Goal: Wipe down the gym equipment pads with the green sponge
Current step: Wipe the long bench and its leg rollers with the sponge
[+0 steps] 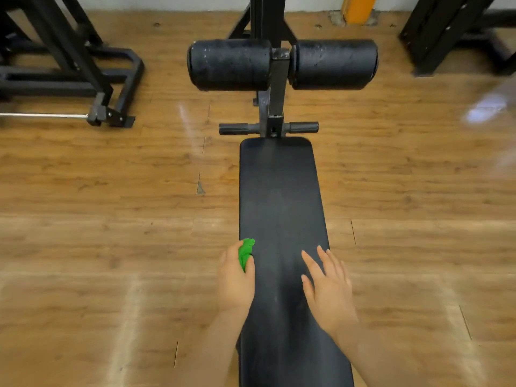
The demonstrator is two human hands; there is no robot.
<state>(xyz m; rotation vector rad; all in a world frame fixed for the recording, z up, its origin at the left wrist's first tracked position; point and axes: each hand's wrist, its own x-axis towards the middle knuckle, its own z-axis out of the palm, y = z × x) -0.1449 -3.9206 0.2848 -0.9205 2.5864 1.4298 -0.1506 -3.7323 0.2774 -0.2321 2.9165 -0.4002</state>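
Note:
A long black bench pad runs from the bottom of the view up the middle. My left hand grips the green sponge at the pad's left edge; the sponge sticks out past my fingers. My right hand lies flat on the right half of the pad with its fingers straight and spread. Beyond the pad's far end sit two black roller pads, the left one and the right one, both speckled with pale marks.
A black post with two short handles joins the bench to the rollers. Black machine frames stand at the far left and far right. An orange post stands by the back wall. Wooden floor surrounds the bench.

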